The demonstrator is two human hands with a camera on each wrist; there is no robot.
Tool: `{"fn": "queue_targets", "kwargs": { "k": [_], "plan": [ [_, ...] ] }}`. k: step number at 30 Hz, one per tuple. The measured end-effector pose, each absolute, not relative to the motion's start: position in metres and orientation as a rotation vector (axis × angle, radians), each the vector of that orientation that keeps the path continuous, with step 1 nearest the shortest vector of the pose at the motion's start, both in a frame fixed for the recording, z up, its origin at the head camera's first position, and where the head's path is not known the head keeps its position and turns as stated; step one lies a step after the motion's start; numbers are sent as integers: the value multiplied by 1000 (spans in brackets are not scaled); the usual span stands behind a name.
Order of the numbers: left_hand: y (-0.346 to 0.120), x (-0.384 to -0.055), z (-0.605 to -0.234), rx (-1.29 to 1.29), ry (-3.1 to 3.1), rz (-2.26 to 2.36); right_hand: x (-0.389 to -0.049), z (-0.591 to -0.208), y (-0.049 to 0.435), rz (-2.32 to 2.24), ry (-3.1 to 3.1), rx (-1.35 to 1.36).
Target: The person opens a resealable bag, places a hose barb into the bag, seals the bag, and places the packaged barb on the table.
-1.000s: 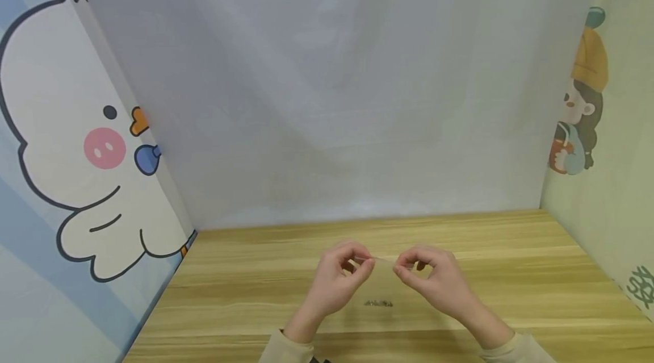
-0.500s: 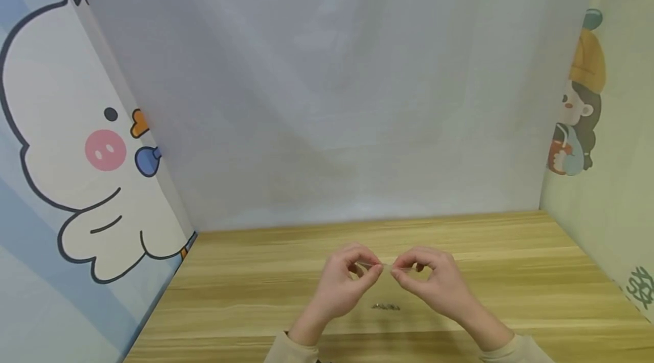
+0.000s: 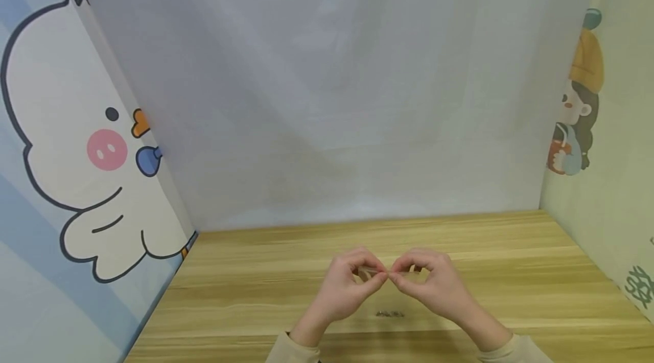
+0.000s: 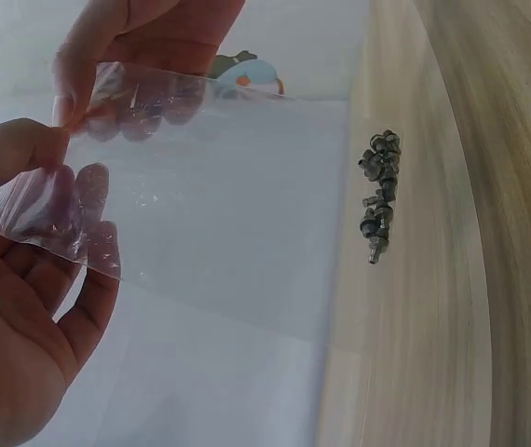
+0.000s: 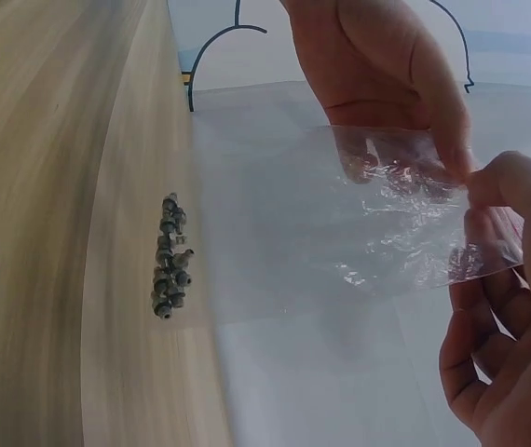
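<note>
A clear plastic zip bag (image 4: 238, 196) hangs from both hands, with several small metal fittings (image 4: 379, 196) gathered in a row along its bottom. My left hand (image 3: 343, 288) pinches the bag's top edge between thumb and forefinger. Right beside it, my right hand (image 3: 435, 284) pinches the same edge, and the two sets of fingertips meet. In the right wrist view, a reddish strip (image 5: 510, 222) runs along the top of the bag by the fingers. Through the film, the other fingers of each hand show behind the bag.
Under the hands lies a wood-grain table (image 3: 245, 283). A pale grey cloth (image 3: 327, 96) hangs behind it. The left side panel (image 3: 56, 96) carries a white cartoon bird, and the green right panel (image 3: 618, 192) a cartoon figure in an orange hat.
My left hand has slid right along the top edge until its fingertips meet those of my right hand. The fittings have shifted slightly right and toward me.
</note>
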State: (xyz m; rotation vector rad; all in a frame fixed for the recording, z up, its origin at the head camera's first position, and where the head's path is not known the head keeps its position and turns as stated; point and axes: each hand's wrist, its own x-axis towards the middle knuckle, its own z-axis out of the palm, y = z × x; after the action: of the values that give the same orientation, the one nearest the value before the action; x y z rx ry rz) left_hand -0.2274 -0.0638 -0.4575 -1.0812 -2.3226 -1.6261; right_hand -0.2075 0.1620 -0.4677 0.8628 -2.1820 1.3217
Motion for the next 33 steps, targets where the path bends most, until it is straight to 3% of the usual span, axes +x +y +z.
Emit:
{"fn": "queue_targets", "kwargs": {
  "k": [33],
  "plan": [
    [-102,-232,-452,-883,-2360,-1809,-205,-458,181,1250,-2290,928]
  ]
}}
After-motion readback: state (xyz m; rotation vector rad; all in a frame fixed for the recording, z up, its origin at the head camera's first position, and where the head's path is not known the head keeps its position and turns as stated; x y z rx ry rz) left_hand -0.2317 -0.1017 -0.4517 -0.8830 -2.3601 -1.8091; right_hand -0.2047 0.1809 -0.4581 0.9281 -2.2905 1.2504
